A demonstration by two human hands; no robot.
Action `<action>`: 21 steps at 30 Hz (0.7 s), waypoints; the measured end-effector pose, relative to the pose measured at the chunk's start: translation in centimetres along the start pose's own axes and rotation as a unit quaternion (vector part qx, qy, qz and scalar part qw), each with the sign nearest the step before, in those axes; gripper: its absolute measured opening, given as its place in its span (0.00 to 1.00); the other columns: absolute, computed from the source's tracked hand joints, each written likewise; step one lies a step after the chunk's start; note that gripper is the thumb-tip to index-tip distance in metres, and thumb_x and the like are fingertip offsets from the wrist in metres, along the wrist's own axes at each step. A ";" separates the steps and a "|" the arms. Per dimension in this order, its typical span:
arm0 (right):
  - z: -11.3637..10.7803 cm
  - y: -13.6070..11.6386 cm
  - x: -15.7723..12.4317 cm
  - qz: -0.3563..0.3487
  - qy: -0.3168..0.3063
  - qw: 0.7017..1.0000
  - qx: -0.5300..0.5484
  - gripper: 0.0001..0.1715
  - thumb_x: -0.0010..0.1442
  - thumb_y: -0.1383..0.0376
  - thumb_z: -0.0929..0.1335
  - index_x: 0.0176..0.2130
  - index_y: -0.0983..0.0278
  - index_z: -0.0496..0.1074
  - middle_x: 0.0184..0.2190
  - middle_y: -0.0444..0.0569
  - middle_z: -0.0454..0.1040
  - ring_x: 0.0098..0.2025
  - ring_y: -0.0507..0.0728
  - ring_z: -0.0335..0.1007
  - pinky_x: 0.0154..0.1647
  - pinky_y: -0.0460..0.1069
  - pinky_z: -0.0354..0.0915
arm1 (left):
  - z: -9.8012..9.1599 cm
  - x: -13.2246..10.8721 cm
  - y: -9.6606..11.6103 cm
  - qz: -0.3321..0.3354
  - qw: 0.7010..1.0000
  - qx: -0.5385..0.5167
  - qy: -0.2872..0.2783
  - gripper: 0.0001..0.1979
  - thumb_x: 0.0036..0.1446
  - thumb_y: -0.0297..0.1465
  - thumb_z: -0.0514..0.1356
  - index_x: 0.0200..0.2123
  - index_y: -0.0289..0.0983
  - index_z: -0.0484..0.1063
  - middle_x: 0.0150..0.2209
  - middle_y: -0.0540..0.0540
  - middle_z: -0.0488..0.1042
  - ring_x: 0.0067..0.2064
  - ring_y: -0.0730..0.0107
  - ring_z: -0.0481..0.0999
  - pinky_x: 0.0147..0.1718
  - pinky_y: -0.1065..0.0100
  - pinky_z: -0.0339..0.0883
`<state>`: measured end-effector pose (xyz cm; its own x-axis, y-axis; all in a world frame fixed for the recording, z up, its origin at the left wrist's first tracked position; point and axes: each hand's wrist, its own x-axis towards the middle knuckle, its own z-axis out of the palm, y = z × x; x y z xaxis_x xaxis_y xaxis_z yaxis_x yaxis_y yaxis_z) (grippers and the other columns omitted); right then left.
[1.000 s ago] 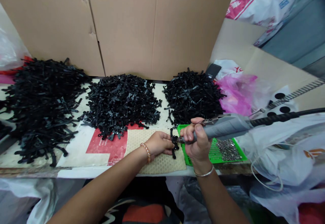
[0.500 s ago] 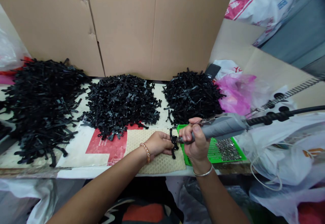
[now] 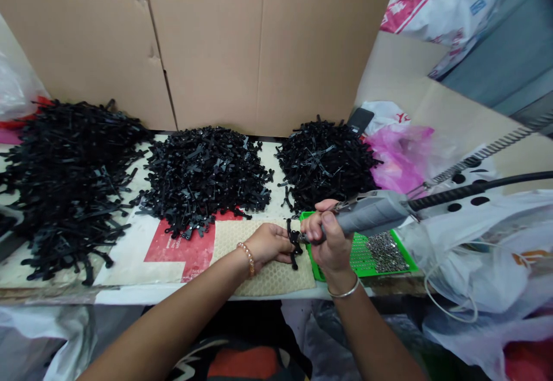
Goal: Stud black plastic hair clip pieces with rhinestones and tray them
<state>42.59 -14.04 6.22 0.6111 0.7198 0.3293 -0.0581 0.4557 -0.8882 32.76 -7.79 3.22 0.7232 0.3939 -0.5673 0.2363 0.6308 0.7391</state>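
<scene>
My left hand (image 3: 270, 244) rests over the beige textured mat (image 3: 259, 282), its fingers closed on a small black part (image 3: 294, 260). A grey electric screwdriver (image 3: 371, 214) lies almost level in my right hand (image 3: 332, 240), whose fingers wrap round its front end. The tool's tip points left and meets the black part, though the exact contact is too small to make out. Under and behind my right hand is a green tray (image 3: 412, 259) with small metal screws (image 3: 386, 252) heaped at its right side.
Three heaps of black parts, left (image 3: 78, 179), middle (image 3: 211, 173) and right (image 3: 326, 165), lie before a tall cardboard sheet (image 3: 216, 41). A dark phone (image 3: 360, 120), pink plastic bag (image 3: 401, 156) and white bags (image 3: 475, 254) are at the right. A coiled spring (image 3: 488, 150) runs to the tool.
The tool and my right hand have shifted slightly left, and the spring and cable hang a little differently. My left hand keeps its hold on the black part.
</scene>
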 end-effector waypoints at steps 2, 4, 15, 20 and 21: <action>-0.1 0.1 0.0 0.002 -0.005 1.000 0.003 0.12 0.57 0.56 0.68 0.34 0.60 0.64 0.12 0.33 0.55 0.14 0.48 0.50 0.21 0.45 0.58 | 0.0 0.0 0.1 -0.004 1.000 0.003 0.002 0.09 0.38 0.22 0.68 0.19 0.31 0.68 0.20 0.52 0.68 0.24 0.77 0.71 0.27 0.72 0.72; -0.1 0.3 0.1 0.003 -0.011 1.000 0.007 0.12 0.57 0.56 0.68 0.34 0.60 0.64 0.12 0.33 0.55 0.14 0.48 0.50 0.21 0.45 0.59 | 0.1 -0.1 0.2 -0.006 1.000 0.004 0.003 0.10 0.38 0.22 0.69 0.19 0.31 0.68 0.20 0.52 0.68 0.24 0.77 0.71 0.27 0.72 0.72; -0.2 0.5 0.3 0.005 -0.056 0.998 0.032 0.08 0.59 0.58 0.68 0.35 0.59 0.66 0.13 0.34 0.56 0.14 0.48 0.51 0.19 0.45 0.58 | 0.2 -0.1 0.4 -0.014 1.000 0.003 0.011 0.08 0.42 0.17 0.63 0.19 0.31 0.68 0.19 0.52 0.68 0.22 0.79 0.69 0.25 0.73 0.71; -0.5 1.0 0.4 0.017 -0.098 0.995 0.022 0.11 0.59 0.57 0.68 0.35 0.60 0.65 0.13 0.34 0.55 0.14 0.48 0.51 0.18 0.44 0.58 | 0.4 -0.2 0.4 -0.018 1.000 0.003 0.013 0.07 0.42 0.16 0.63 0.20 0.30 0.69 0.19 0.52 0.68 0.22 0.78 0.70 0.24 0.74 0.71; -0.7 1.0 0.4 0.019 -0.104 0.994 0.021 0.11 0.59 0.57 0.68 0.35 0.60 0.65 0.13 0.33 0.55 0.14 0.48 0.51 0.18 0.44 0.58 | 0.4 -0.2 0.4 -0.019 1.000 0.006 0.011 0.07 0.41 0.16 0.63 0.21 0.30 0.69 0.20 0.52 0.68 0.22 0.78 0.70 0.24 0.74 0.71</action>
<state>43.32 -13.67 5.26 0.4309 0.8276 0.3597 -0.1124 0.4447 -0.8886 32.95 -7.85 3.80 0.6997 0.3844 -0.6022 0.2708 0.6374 0.7214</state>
